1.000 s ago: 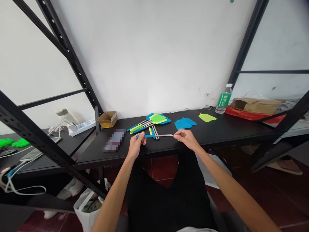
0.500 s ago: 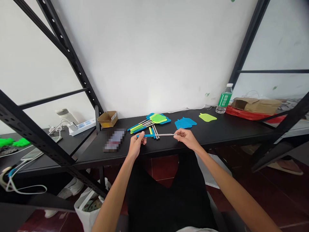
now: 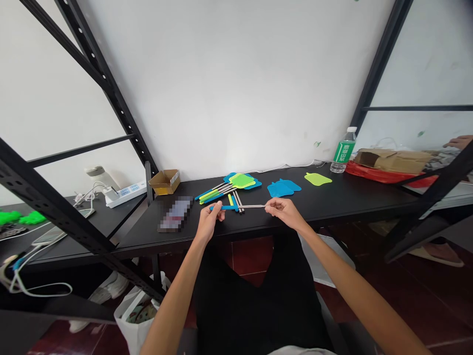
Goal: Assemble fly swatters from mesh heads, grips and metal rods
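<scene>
A fly swatter handle [image 3: 249, 206], with a blue grip and a thin metal rod, is held level above the front of the black tabletop. My left hand [image 3: 208, 220] is closed around its blue grip end. At the rod's other end, the fingers of my right hand [image 3: 284, 210] pinch the tip. Just behind lie loose handles [image 3: 238, 198] with yellow-green and blue grips. Farther back is a pile of fly swatters [image 3: 242, 181] with blue and green heads. Loose blue swatter heads [image 3: 283, 188] and a yellow-green head [image 3: 318, 179] lie to the right.
A small cardboard box [image 3: 164, 182] and a blurred-out flat item [image 3: 176, 214] are on the left of the tabletop [image 3: 314, 204]. A water bottle [image 3: 343, 150] stands at the back right. Black shelf posts [image 3: 111, 88] flank the space. Another person's hand [image 3: 459, 142] shows at the far right.
My right hand has shifted very slightly left along with the rod's tip; my left hand stays put. Another person's hand has come into view at the right edge.
</scene>
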Demonstrator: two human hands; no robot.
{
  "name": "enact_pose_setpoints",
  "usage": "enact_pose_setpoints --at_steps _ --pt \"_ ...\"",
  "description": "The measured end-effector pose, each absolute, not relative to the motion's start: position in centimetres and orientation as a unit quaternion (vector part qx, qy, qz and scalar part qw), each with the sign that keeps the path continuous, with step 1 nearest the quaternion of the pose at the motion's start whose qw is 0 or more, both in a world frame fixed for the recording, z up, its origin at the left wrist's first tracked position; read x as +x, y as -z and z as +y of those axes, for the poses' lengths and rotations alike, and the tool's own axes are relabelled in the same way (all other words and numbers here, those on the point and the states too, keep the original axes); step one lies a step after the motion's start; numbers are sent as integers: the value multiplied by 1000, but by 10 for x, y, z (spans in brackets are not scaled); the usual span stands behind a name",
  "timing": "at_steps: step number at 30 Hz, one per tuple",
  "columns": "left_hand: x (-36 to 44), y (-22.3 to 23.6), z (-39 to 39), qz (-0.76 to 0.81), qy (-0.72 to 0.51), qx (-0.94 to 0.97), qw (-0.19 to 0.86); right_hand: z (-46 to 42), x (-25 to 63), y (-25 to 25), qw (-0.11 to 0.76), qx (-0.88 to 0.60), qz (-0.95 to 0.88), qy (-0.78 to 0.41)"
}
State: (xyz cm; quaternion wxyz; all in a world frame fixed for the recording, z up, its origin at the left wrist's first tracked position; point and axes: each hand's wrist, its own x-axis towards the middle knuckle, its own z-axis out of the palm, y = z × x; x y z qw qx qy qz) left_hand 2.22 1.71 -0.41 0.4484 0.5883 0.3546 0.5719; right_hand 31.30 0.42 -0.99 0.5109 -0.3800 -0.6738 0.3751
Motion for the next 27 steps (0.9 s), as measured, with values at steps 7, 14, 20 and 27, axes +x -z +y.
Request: enact_pose_setpoints --at_steps 7,14,20,27 --pt "22 5 18 356 -570 591 446 5 312 11 525 -367 -666 -382" --pt "22 4 17 359 -568 592 446 5 313 10 507 -388 -678 -363" --pt "22 5 18 356 -566 597 443 5 315 11 498 -398 -684 -356" --pt "22 4 17 359 -566 594 445 5 313 10 501 -391 -680 -366"
